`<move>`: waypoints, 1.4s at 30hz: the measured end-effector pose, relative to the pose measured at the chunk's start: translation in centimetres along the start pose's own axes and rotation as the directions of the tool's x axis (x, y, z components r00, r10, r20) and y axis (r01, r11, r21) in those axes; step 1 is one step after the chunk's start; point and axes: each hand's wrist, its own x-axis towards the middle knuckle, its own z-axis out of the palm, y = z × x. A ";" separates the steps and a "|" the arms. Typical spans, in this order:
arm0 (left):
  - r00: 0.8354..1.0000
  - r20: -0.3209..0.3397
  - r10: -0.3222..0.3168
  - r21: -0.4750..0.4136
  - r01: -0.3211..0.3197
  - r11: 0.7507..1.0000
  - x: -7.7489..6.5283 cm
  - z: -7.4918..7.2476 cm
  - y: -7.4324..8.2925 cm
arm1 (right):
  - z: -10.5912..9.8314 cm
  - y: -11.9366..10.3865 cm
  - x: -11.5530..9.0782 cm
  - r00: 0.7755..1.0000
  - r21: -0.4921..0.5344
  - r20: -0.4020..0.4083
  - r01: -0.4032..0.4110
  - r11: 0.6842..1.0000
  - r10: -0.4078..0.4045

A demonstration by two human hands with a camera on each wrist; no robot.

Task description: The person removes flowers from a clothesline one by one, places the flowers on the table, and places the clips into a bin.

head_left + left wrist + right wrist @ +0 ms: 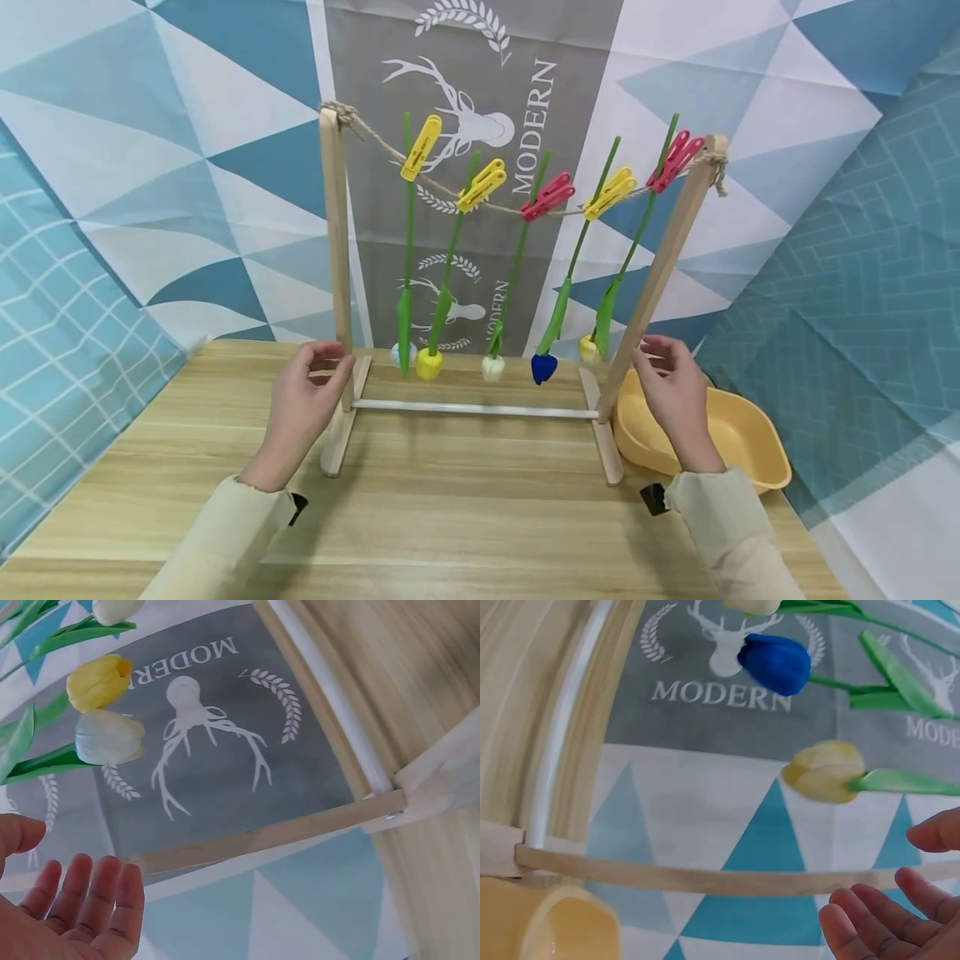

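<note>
My left hand (307,392) is beside the left post (339,250) of a wooden rack, thumb and fingers apart and loosely bent. Beside the right post (663,267) is my right hand (675,392), posed much the same. Both hands look empty; whether fingertips touch the posts, I cannot tell. Several artificial tulips hang heads down from a twine (495,207) between the posts, held by yellow clothespins (422,148) and red clothespins (547,197). Their heads include a blue tulip (775,663), a yellow tulip (99,681), a white tulip (109,736) and a cream tulip (825,772).
A white rod (476,408) joins the rack's feet on the wooden table (465,517). Right of the rack sits a yellow plastic basin (738,429), close to the right forearm. Behind stands a patterned cloth (247,167) with blue triangles and a grey panel.
</note>
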 end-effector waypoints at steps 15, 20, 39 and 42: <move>0.997 -0.018 0.079 -0.021 -0.079 0.997 0.4 -0.4 3.7 | 0.4 -5.1 -1.3 0.972 -0.009 0.105 0.210 0.978 -0.208; 0.996 -0.015 0.090 -0.043 -0.090 0.995 1.1 -0.5 4.9 | 0.7 -6.7 -1.4 0.956 0.021 0.148 0.254 0.967 -0.254; 0.996 0.009 0.085 -0.242 -0.080 0.967 3.9 0.6 8.2 | 2.9 -11.7 -1.0 0.898 0.144 0.261 0.325 0.935 -0.353; 0.996 0.008 0.091 -0.260 -0.086 0.962 4.2 0.8 8.5 | 3.2 -12.4 -1.0 0.887 0.150 0.266 0.348 0.926 -0.376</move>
